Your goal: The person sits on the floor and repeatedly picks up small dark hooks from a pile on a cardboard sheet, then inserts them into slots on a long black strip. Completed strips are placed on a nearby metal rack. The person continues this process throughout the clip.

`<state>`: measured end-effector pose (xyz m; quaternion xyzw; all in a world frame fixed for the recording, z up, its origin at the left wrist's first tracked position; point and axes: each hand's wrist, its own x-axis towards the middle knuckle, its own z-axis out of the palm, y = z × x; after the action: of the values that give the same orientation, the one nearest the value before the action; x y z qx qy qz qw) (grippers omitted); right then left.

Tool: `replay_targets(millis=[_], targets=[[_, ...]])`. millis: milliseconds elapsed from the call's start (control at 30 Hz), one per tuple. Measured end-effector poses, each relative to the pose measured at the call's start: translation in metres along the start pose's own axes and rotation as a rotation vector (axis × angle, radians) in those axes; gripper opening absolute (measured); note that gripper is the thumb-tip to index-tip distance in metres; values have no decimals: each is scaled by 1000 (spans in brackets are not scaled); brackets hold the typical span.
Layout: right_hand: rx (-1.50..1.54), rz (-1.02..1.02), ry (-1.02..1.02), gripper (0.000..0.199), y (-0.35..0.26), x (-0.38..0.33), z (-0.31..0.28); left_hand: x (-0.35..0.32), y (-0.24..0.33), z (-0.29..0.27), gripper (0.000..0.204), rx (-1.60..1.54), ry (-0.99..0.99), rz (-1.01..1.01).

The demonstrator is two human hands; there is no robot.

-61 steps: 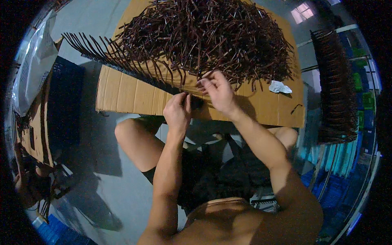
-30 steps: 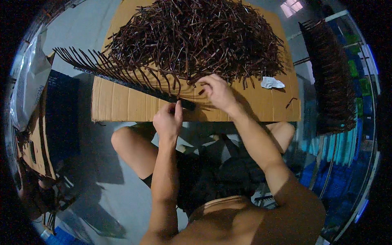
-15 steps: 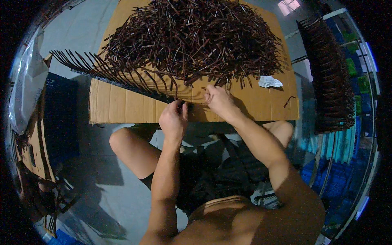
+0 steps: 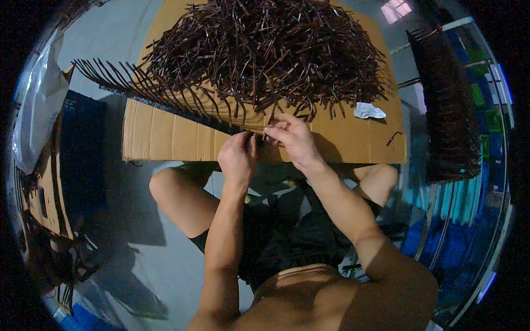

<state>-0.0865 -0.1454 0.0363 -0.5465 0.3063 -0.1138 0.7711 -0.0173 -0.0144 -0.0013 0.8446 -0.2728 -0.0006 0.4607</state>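
Note:
A long dark strip (image 4: pixel 190 116) bearing a row of curved brown stick-like pieces (image 4: pixel 157 92) slants across the cardboard, its far end past the left edge. My left hand (image 4: pixel 238 157) is closed around the strip's near end, fingertips pinched together. Just to its right, my right hand (image 4: pixel 295 142) pinches a thin brown stick (image 4: pixel 270 122) between thumb and fingers, close to that end. The exact contact between stick and strip is hidden by my fingers. Beyond both hands rises a big heap of similar brown sticks (image 4: pixel 265 55).
The heap lies on a cardboard surface (image 4: pixel 160 143) above my knees. A crumpled white paper (image 4: pixel 369 111) and one loose stick (image 4: pixel 393 138) lie at right. Farther right stands a dark, bristly stack (image 4: pixel 450 110) near blue and teal crates (image 4: pixel 458 201). A plastic bag (image 4: pixel 38 105) is at left.
My right hand has moved slightly left and nearer to my left hand, bringing the stick toward the strip's end. My left hand has hardly moved and keeps its hold.

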Motion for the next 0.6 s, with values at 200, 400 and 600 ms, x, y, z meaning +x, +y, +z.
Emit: replay_targets(millis=[200,400,600], targets=[[-173,-299,71,14,24,7,17,0,1,0,11,32,21,58],[-201,-385,95,15,25,3,19,1,5,-3,11,46,2,51],[-450,-495,82,15,19,-5,25,0,1,1,11,72,-2,54]])
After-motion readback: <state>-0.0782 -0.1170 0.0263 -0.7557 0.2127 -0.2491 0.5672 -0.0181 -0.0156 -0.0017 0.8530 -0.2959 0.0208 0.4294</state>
